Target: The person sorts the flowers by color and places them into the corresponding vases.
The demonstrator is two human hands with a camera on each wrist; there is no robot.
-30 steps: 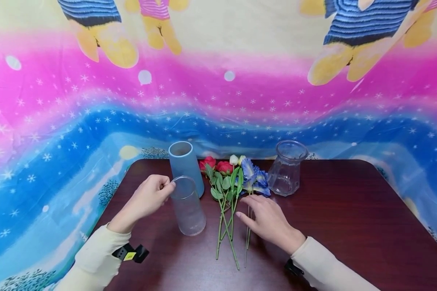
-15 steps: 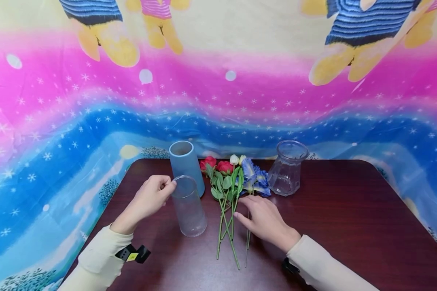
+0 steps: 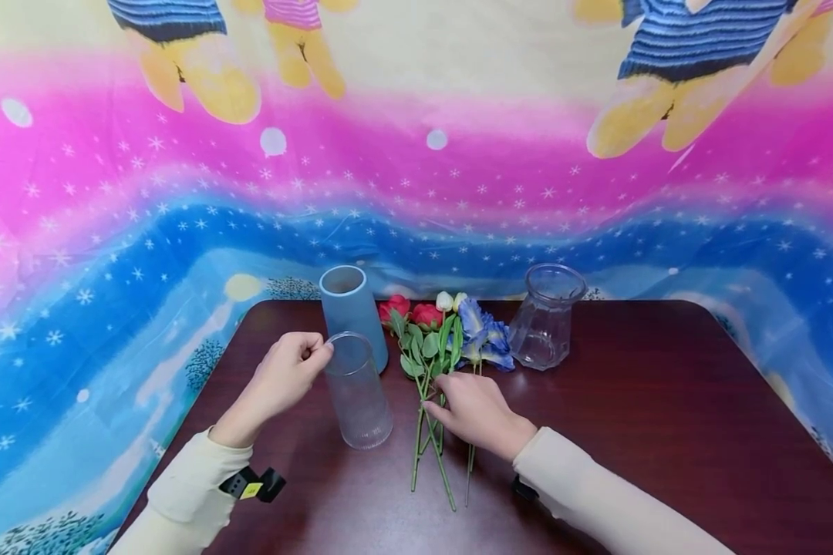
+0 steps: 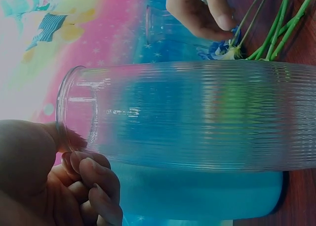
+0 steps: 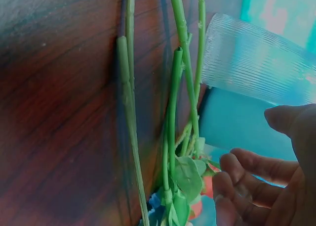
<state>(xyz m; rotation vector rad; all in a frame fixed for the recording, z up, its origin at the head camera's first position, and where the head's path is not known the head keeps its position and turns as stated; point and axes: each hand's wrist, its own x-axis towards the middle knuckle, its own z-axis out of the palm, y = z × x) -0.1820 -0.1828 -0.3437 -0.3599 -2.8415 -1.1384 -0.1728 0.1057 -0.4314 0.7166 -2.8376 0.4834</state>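
Observation:
At the left in the head view, my left hand [image 3: 284, 381] pinches the rim of a clear ribbed glass vase [image 3: 366, 416] between thumb and fingers. The vase stands upright on the table; its rim also shows in the left wrist view [image 4: 61, 100]. My right hand [image 3: 479, 412] hovers over the flower stems [image 3: 416, 455]. In the right wrist view its thumb is apart from the loosely bent fingers [image 5: 261, 166], with nothing between them. The flowers lie in a bunch: red roses [image 3: 426, 316], white tulips [image 3: 444, 301] and blue-purple blooms [image 3: 482, 339].
Directly behind the ribbed vase stands a matte blue vase [image 3: 354, 312]. A faceted clear glass vase [image 3: 543, 339] with a flared rim is right of the flowers. The dark wooden table [image 3: 666, 432] backs onto a printed cloth [image 3: 416, 177].
My right hand has shifted left, from the blue flowers' stems toward the stems of the red and white ones. The left hand stays at the glass vase's rim.

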